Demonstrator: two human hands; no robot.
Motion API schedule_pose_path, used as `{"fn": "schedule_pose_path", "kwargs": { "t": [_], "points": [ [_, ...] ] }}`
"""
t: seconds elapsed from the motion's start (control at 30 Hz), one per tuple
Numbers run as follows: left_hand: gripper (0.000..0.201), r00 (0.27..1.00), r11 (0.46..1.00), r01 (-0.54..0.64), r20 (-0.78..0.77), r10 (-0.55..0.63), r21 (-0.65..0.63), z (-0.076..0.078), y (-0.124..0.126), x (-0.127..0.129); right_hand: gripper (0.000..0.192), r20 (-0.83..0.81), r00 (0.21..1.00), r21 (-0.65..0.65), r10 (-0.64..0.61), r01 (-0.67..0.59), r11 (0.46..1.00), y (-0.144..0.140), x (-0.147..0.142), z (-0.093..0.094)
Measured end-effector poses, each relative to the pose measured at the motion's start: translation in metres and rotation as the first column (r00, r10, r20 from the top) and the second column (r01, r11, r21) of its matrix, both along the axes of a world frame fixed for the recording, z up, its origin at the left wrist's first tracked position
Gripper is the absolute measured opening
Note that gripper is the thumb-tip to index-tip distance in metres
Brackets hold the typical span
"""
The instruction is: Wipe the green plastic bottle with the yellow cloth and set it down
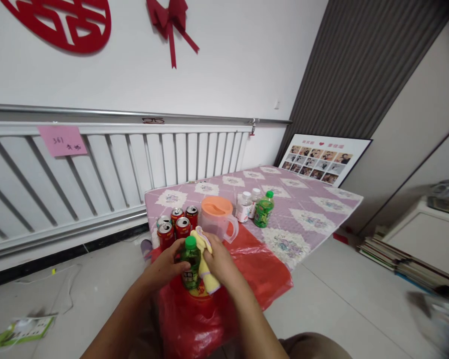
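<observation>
My left hand (pixel 163 269) grips a small green bottle (pixel 190 263) with a green cap, held upright over a red plastic bag (pixel 262 271). My right hand (pixel 219 262) holds a yellow cloth (pixel 205 267) pressed against the right side of that bottle. Just behind the hands stand several red drink cans (pixel 176 225) and a clear jug with an orange lid (pixel 217 217).
The table (pixel 314 207) has a lilac patterned cover. A second green bottle (pixel 264 209) and two small white bottles (pixel 244 206) stand mid-table. A white radiator runs along the wall behind. A photo board (pixel 324 158) leans at the back right; books lie stacked on the floor (pixel 387 249) to the right.
</observation>
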State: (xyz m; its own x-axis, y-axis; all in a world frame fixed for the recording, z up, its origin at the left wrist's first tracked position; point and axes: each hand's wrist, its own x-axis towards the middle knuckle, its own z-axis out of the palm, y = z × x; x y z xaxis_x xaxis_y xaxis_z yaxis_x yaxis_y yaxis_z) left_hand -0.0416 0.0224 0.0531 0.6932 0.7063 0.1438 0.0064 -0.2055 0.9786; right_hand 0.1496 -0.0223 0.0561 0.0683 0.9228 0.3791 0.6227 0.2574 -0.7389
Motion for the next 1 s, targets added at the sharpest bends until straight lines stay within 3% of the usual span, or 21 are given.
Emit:
{"fn": "schedule_pose_path", "kwargs": {
  "t": [0.17, 0.27, 0.37, 0.53, 0.63, 0.7, 0.77, 0.87, 1.0],
  "points": [
    [0.055, 0.999, 0.999, -0.023, -0.038, 0.025, 0.032, 0.001, -0.005, -0.001, 0.045, -0.003, 0.999, -0.147, 0.040, -0.040, 0.988, -0.003, 0.004, -0.029],
    [0.057, 0.994, 0.996, -0.058, -0.092, 0.064, 0.075, 0.001, -0.008, -0.002, 0.038, 0.009, 0.999, -0.226, -0.052, 0.053, 0.973, -0.012, 0.000, -0.049],
    [0.060, 0.976, 0.982, -0.130, -0.157, 0.151, 0.135, 0.000, -0.010, 0.002, 0.037, 0.017, 0.991, -0.248, -0.136, 0.136, 0.959, -0.019, -0.003, -0.058],
    [0.043, 0.889, 0.857, -0.379, -0.121, 0.442, 0.349, -0.006, -0.015, 0.013, 0.057, -0.035, 0.986, -0.135, -0.165, 0.159, 0.978, -0.028, -0.009, -0.032],
    [0.038, 0.856, 0.814, -0.431, -0.109, 0.506, 0.390, -0.009, -0.017, 0.018, 0.059, -0.065, 0.983, -0.039, -0.171, 0.169, 0.985, -0.033, -0.012, -0.009],
    [0.039, 0.865, 0.828, -0.421, -0.111, 0.489, 0.369, -0.009, -0.017, 0.018, 0.058, -0.086, 0.983, 0.023, -0.162, 0.165, 0.986, -0.034, -0.015, -0.002],
    [0.045, 0.883, 0.856, -0.404, -0.107, 0.456, 0.322, -0.009, -0.016, 0.016, 0.059, -0.106, 0.980, 0.024, -0.169, 0.173, 0.985, -0.035, -0.017, -0.007],
    [0.056, 0.923, 0.915, -0.351, -0.088, 0.374, 0.197, -0.009, -0.013, 0.011, 0.059, -0.103, 0.974, -0.098, -0.203, 0.193, 0.976, -0.036, -0.018, -0.032],
    [0.047, 0.978, 0.978, -0.175, -0.090, 0.186, 0.114, -0.007, -0.009, 0.000, 0.055, -0.066, 0.978, -0.203, -0.196, 0.179, 0.963, -0.040, -0.016, -0.059]
  ]
}}
